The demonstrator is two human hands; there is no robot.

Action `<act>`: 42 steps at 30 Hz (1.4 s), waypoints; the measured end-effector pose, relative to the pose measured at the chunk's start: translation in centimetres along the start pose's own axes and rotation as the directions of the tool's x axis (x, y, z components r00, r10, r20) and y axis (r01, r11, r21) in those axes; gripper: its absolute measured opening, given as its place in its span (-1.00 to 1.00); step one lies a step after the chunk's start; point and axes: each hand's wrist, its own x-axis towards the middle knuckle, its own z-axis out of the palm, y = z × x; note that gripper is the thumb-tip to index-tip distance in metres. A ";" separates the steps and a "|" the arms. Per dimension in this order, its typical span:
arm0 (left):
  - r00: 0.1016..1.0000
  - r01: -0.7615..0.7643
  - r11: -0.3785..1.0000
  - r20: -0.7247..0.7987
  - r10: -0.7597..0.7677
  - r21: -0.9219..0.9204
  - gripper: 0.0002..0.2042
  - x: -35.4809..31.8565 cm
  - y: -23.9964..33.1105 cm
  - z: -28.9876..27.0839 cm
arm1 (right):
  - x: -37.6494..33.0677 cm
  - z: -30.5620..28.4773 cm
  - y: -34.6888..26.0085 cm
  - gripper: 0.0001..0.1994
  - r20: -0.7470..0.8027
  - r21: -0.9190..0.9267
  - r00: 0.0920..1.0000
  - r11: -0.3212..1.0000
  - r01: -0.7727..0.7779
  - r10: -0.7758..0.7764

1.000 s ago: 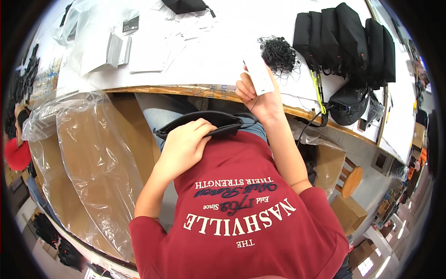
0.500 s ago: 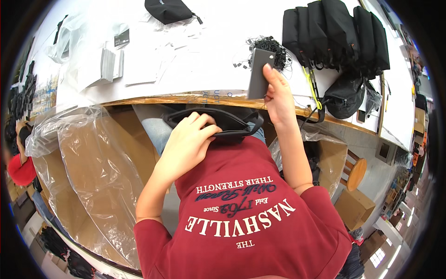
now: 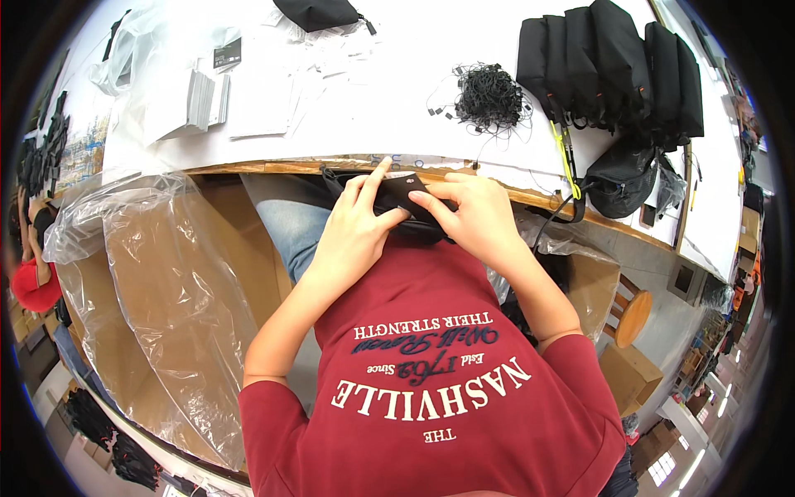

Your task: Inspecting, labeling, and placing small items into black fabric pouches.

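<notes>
At the table's front edge, a black fabric pouch lies in my lap, mostly covered by my hands. My left hand grips its left side, index finger stretched up and thumb pointing inward. With thumb and fingers, my right hand pinches a flat dark card bearing a small light mark. The card sits at the pouch's mouth, tilted; how much of it is inside is hidden.
On the white table lie a tangle of black strings, a row of black bags, a stack of cards and another black pouch. Cardboard boxes with clear plastic liners stand below. Another person's red sleeve shows far left.
My right hand has come down and left from above the table, bringing the dark card to the pouch. My left hand has shifted slightly, its index finger now extended.
</notes>
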 end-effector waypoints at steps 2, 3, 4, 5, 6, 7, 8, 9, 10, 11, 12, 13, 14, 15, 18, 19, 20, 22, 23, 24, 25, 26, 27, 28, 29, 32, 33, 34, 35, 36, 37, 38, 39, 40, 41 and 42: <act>0.996 -0.003 0.999 -0.086 -0.001 -0.047 -0.78 -0.3 -0.1 0.1 | -0.1 -0.1 0.2 -0.77 0.110 -0.015 0.994 1.000 -0.009 0.010; 0.996 0.000 0.999 -0.086 -0.004 -0.047 -0.78 -0.4 -0.1 0.2 | -0.2 0.0 0.3 -0.77 0.113 -0.014 0.994 1.000 -0.007 0.009; 0.990 -0.080 0.997 -0.118 0.079 -0.007 -0.78 -0.5 -0.2 0.3 | -0.3 0.2 0.6 -0.78 0.168 -0.033 0.985 0.999 0.040 -0.034; 0.976 -0.158 0.987 -0.148 0.162 0.036 -0.79 -0.5 -0.3 0.3 | -0.4 0.4 0.8 -0.78 0.223 -0.050 0.972 0.995 0.089 -0.076; 0.971 -0.166 0.983 -0.163 0.176 0.078 -0.80 -0.6 0.0 0.3 | -0.5 0.5 0.9 -0.78 0.237 0.013 0.967 0.996 0.089 -0.089; 0.971 -0.161 0.984 -0.164 0.172 0.079 -0.80 -0.7 -0.1 0.4 | -0.5 0.5 0.8 -0.78 0.240 0.015 0.966 0.996 0.092 -0.093; 0.969 -0.167 0.982 -0.169 0.180 0.090 -0.80 -0.8 -0.3 0.5 | -0.5 0.3 0.8 -0.78 0.230 0.083 0.967 0.992 0.091 -0.108; 0.967 -0.172 0.980 -0.174 0.188 0.101 -0.80 -0.9 -0.4 0.5 | -0.5 0.2 0.8 -0.77 0.220 0.150 0.968 0.985 0.090 -0.122; 0.963 -0.169 0.982 -0.201 0.182 0.080 -0.78 -0.7 -0.3 0.2 | -0.5 0.2 0.9 -0.77 0.222 0.149 0.968 0.985 0.088 -0.120; 0.963 -0.169 0.983 -0.201 0.182 0.077 -0.78 -0.8 -0.3 0.2 | -0.5 0.3 1.0 -0.75 0.132 0.303 0.986 0.951 0.058 -0.102; 0.962 -0.193 0.979 -0.181 0.203 0.071 -0.77 -0.9 -0.5 0.1 | -0.5 0.3 1.1 -0.72 0.045 0.451 0.997 0.892 0.041 -0.069; 0.962 -0.210 0.975 -0.161 0.219 0.067 -0.77 -1.1 -0.6 0.1 | -0.4 -0.1 0.9 -0.72 0.050 0.453 0.996 0.891 0.042 -0.072; 0.959 -0.230 0.972 -0.156 0.235 0.053 -0.74 -1.2 -0.3 -0.1 | -0.3 -1.0 0.5 -0.68 0.195 0.373 0.981 0.923 -0.093 0.021; 0.947 -0.264 0.962 -0.174 0.272 0.065 -0.71 -1.7 -0.4 0.2 | -0.4 -1.5 0.2 -0.64 0.327 0.272 0.937 0.938 -0.216 0.121; 0.949 -0.267 0.962 -0.155 0.274 0.064 -0.70 -2.0 0.0 -0.3 | -1.0 -0.2 1.2 -0.70 0.335 0.438 0.939 0.869 -0.231 0.081; 0.950 -0.263 0.963 -0.155 0.270 0.064 -0.70 -2.2 0.2 -0.6 | -1.2 0.3 1.1 -0.72 0.242 0.502 0.968 0.847 -0.177 0.059; 0.951 -0.257 0.964 -0.161 0.266 0.074 -0.69 -2.5 0.3 -0.8 | -1.3 0.4 1.0 -0.72 0.246 0.502 0.968 0.847 -0.177 0.056; 0.958 -0.193 0.976 -0.193 0.210 0.103 -0.66 -3.1 0.9 -0.9 | -0.9 -0.1 0.3 -0.75 0.019 0.440 1.000 0.898 -0.009 0.001; 0.959 -0.186 0.977 -0.195 0.204 0.105 -0.66 -3.3 0.9 -1.0 | -0.7 -0.3 -0.2 -0.75 0.023 0.441 1.000 0.897 -0.006 -0.005; 0.956 -0.170 0.977 -0.218 0.195 0.127 -0.66 -3.4 0.9 -1.3 | -0.5 -0.4 -0.6 -0.75 0.035 0.413 0.999 0.910 -0.013 -0.002; 0.953 -0.157 0.976 -0.238 0.190 0.149 -0.67 -3.4 0.9 -1.6 | -0.4 -0.6 -0.9 -0.75 0.044 0.386 0.999 0.922 -0.022 0.005; 0.949 -0.146 0.976 -0.257 0.184 0.160 -0.67 -3.4 1.1 -1.7 | -0.3 -0.7 -1.0 -0.75 0.046 0.389 0.999 0.921 -0.021 0.004; 0.950 -0.143 0.976 -0.255 0.181 0.161 -0.67 -3.5 1.1 -1.8 | -0.2 -0.7 -1.1 -0.75 0.074 0.388 0.997 0.921 -0.048 0.020; 0.946 -0.135 0.974 -0.268 0.181 0.181 -0.68 -3.7 1.1 -1.8 | -0.2 -0.7 -1.2 -0.75 0.101 0.383 0.994 0.921 -0.073 0.036; 0.943 -0.128 0.972 -0.280 0.181 0.199 -0.68 -3.8 1.2 -1.8 | -0.2 -0.4 -1.2 -0.75 0.102 0.383 0.994 0.921 -0.072 0.035; 0.945 -0.079 0.982 -0.301 0.129 0.172 -0.71 -3.4 1.2 -1.9 | -0.3 0.4 -0.9 -0.75 0.086 0.529 0.993 0.848 0.026 -0.084; 0.955 -0.047 0.992 -0.286 0.081 0.121 -0.74 -3.0 1.1 -2.1 | -0.2 0.6 -0.8 -0.75 0.154 0.563 0.983 0.826 -0.002 -0.103; 0.973 -0.033 0.994 -0.225 0.056 0.103 -0.76 -2.7 0.8 -2.3 | 0.0 0.5 -0.7 -0.70 0.264 0.526 0.953 0.850 -0.012 -0.150; 0.986 -0.017 0.996 -0.162 0.031 0.086 -0.79 -2.3 0.3 -2.3 | 0.0 0.4 -0.8 -0.65 0.298 0.459 0.936 0.888 0.033 -0.188; 0.988 -0.040 0.998 -0.145 0.047 0.047 -0.81 -1.9 -0.2 -2.2 | 0.0 0.2 -0.9 -0.63 0.326 0.413 0.928 0.910 0.033 -0.182; 0.987 -0.041 0.999 -0.155 0.041 0.006 -0.81 -1.7 -0.9 -1.7 | 0.1 0.1 -0.9 -0.61 0.354 0.368 0.918 0.929 0.038 -0.178; 0.981 0.010 1.000 -0.192 -0.010 -0.002 -0.78 -1.6 -1.2 -1.4 | 0.1 0.0 -0.8 -0.61 0.356 0.369 0.916 0.928 0.043 -0.184; 0.972 0.060 0.998 -0.228 -0.061 -0.012 -0.75 -1.5 -1.3 -1.3 | 0.1 -0.1 -0.6 -0.62 0.357 0.370 0.914 0.928 0.048 -0.190; 0.951 0.118 0.993 -0.287 -0.118 -0.017 -0.67 -1.4 -1.3 -1.4 | 0.0 -0.2 -0.6 -0.63 0.357 0.370 0.915 0.928 0.048 -0.189; 0.940 0.151 0.987 -0.316 -0.129 0.047 -0.55 -1.4 -1.2 -1.9 | -0.2 -0.3 -0.6 -0.63 0.357 0.369 0.915 0.928 0.048 -0.190; 0.883 0.213 0.977 -0.431 -0.184 0.019 -0.44 -1.3 -0.8 -2.0 | -0.4 -0.5 -0.8 -0.65 0.353 0.418 0.930 0.907 -0.057 -0.104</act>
